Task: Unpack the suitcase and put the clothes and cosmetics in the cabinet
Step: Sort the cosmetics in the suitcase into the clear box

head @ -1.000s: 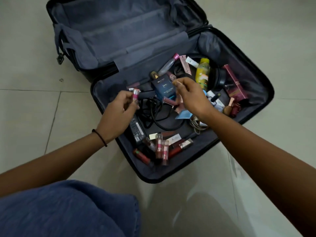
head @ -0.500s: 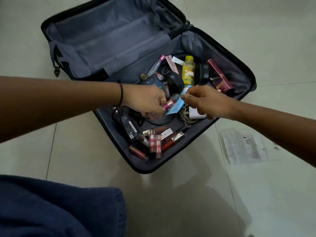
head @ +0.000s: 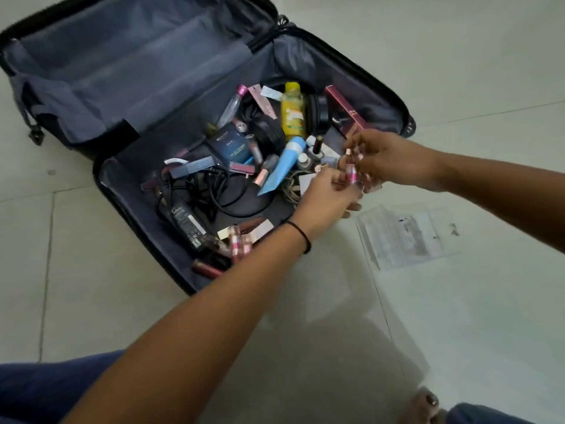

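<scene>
Evidently pooling lipsticks for one trip: left hand and right hand, fingers pinching them (blurred), meet above the suitcase rim.

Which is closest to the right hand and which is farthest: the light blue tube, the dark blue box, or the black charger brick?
From the right hand, gripping a lipstick, in the head view:
1. light blue tube, just left of it, mid-way across the suitcase
2. dark blue box, farther left, toward the lid
3. black charger brick, far left, by the near rim
</scene>
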